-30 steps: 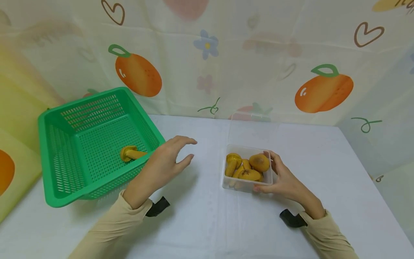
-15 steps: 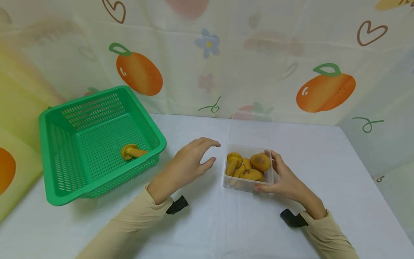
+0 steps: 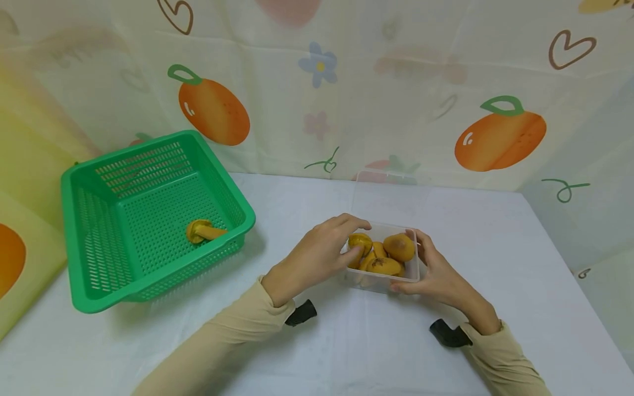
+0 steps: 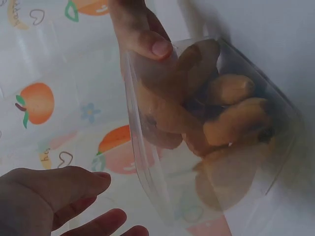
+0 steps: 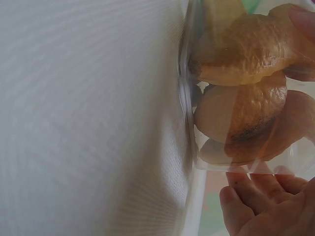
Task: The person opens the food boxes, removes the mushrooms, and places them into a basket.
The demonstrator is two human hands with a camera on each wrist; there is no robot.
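A clear plastic box (image 3: 377,283) with its lid (image 3: 388,201) raised at the back stands on the table, holding several yellow-brown mushrooms (image 3: 383,267). My right hand (image 3: 441,278) grips the box by its right end, thumb at the front wall and fingers at the far side. Over the left rim hovers my left hand (image 3: 319,256), thumb and fingers spread apart, overlapping a mushroom (image 3: 360,242) there in the head view. The left wrist view shows nothing between the fingers of that hand. One more mushroom (image 3: 200,232) lies in the green basket (image 3: 163,283).
The green basket occupies the left of the white-covered table (image 3: 307,357). Behind the table hangs a fruit-printed cloth (image 3: 277,110), close to the raised lid. A black strap piece (image 3: 301,313) sticks out at my left wrist, another (image 3: 448,334) at my right.
My left hand has moved right, from beside the basket to the left end of the box. The right hand has kept its grip, and box and mushrooms have stayed put.
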